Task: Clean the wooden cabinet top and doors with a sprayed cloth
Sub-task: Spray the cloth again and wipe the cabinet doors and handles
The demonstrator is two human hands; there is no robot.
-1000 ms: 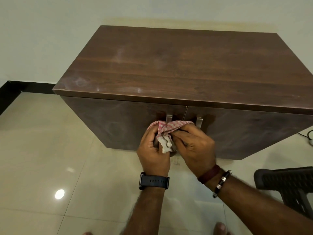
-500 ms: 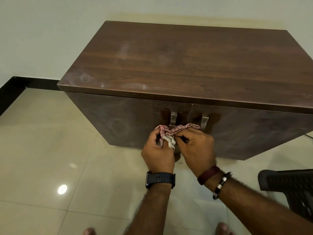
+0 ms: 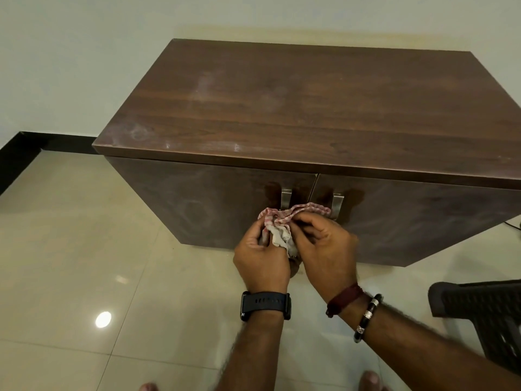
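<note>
Cloth (image 3: 284,221): red-checked, bunched, pinched between left hand (image 3: 260,259) and right hand (image 3: 327,249), both close together in front of the cabinet doors (image 3: 214,204), near the two metal handles (image 3: 285,198). Cabinet top (image 3: 296,108): pale dusty smears along its left and front, so apparently unwiped; doors likewise show hazy marks. Judged early: wiping of both surfaces remains.

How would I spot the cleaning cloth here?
Find the dark brown wooden cabinet against the pale wall, then its two metal door handles. Just before them, the left hand and right hand grip a crumpled red-and-white checked cloth, the only fabric there.
</note>
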